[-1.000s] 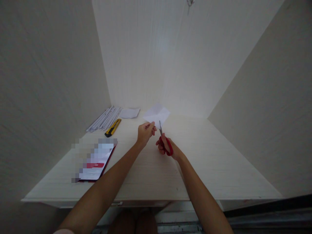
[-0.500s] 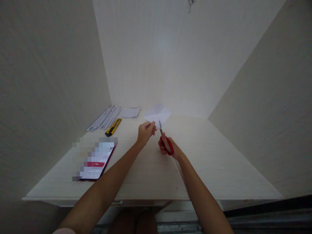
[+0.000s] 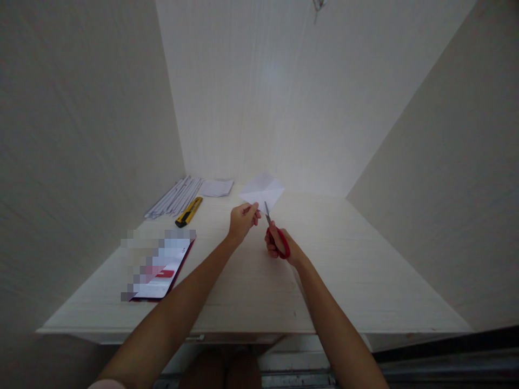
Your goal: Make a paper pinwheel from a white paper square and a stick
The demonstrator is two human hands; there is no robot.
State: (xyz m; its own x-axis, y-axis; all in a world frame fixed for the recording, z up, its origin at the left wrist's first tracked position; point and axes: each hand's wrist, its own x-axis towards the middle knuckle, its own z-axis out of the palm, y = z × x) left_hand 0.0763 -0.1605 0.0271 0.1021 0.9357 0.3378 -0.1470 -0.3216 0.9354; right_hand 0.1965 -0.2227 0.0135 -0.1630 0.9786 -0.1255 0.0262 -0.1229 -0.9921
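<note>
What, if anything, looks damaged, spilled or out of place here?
Only the lit screen at left looks odd: part of it is blurred into blocks. The held paper and scissors look normal; no spill or damage shows.

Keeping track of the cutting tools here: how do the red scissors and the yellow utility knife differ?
The red scissors are in the right hand, while the yellow utility knife lies on the tabletop. The scissors' metal blades show; on the knife, no blade can be made out. The scissors point away and leftward, whereas the knife slants away to the right. Both are handheld cutting tools.
</note>
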